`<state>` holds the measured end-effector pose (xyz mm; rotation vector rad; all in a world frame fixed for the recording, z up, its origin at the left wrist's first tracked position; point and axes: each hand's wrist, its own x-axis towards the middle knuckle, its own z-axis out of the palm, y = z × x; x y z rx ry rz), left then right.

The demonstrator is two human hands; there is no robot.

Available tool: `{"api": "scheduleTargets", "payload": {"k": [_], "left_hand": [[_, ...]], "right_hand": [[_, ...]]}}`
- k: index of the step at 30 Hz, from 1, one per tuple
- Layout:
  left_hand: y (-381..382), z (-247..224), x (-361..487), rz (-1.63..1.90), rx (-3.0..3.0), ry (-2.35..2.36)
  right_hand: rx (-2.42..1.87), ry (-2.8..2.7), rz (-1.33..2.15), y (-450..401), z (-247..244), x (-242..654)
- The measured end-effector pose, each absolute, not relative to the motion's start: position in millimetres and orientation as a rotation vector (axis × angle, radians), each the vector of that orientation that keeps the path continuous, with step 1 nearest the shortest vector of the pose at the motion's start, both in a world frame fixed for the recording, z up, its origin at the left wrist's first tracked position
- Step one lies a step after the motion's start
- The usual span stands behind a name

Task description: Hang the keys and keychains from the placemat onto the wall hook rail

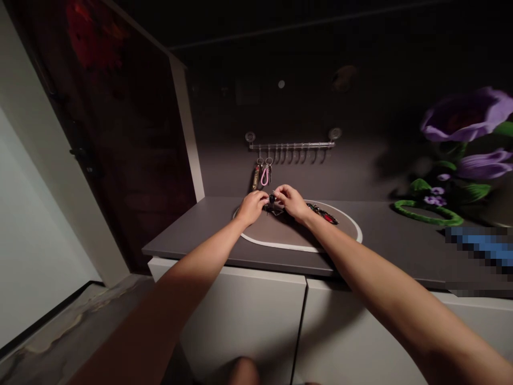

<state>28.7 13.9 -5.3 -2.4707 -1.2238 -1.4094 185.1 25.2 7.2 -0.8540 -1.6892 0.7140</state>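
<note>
A small black object [272, 198], which looks like a key fob, is between my two hands just above the oval mat [298, 247]. My left hand [252, 207] is closed, with thumb and fingertips pinching its left side. From the right, my right hand [291, 202] pinches at its upper side with bent fingers. Small metallic bits lie or hang just below the fingers; their kind is too small to tell. Beside my right wrist, a dark beaded-looking bunch with red and green parts [324, 215] rests on the mat.
On the wall behind is a clear hook rail [294, 145], with a brown strap keyring [256, 177] and a pink loop keyring [265, 175] at its left end. Purple artificial flowers [467, 120] and a green ring [427, 220] occupy the grey countertop's [192, 227] right side. A dark door [132, 123] is at left.
</note>
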Motion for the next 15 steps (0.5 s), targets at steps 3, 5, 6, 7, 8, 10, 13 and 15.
{"api": "scheduleTargets", "payload": {"k": [3, 5, 6, 7, 8, 10, 13, 15], "left_hand": [[14.8, -6.2, 28.7, -1.388, -2.457, -1.220], [15.1, -7.1, 28.3, -1.363, -2.426, -1.245], [15.2, -7.7, 28.1, -1.349, -2.408, -1.264], [15.3, -8.4, 27.9, -1.335, -2.389, -1.285], [15.5, -9.0, 27.7, -1.320, -2.372, -1.309], [16.3, -10.4, 27.6, -1.298, -2.351, -1.353], [18.1, -11.9, 27.7, -1.277, -2.343, -1.405], [19.0, -12.5, 27.9, -1.267, -2.350, -1.427]], "right_hand": [[-0.849, -1.685, 0.680, 24.8, 8.4, 186.5], [-0.852, -1.660, 0.686, 23.6, 10.4, 187.3], [-0.854, -1.640, 0.696, 23.1, 11.9, 187.8], [-0.856, -1.617, 0.708, 22.8, 13.8, 188.2], [-0.858, -1.590, 0.720, 22.8, 16.2, 188.6], [-0.860, -1.532, 0.746, 24.2, 22.7, 189.4], [-0.847, -1.451, 0.792, 30.0, 36.6, 189.7], [-0.828, -1.400, 0.828, 35.8, 47.5, 188.7]]}}
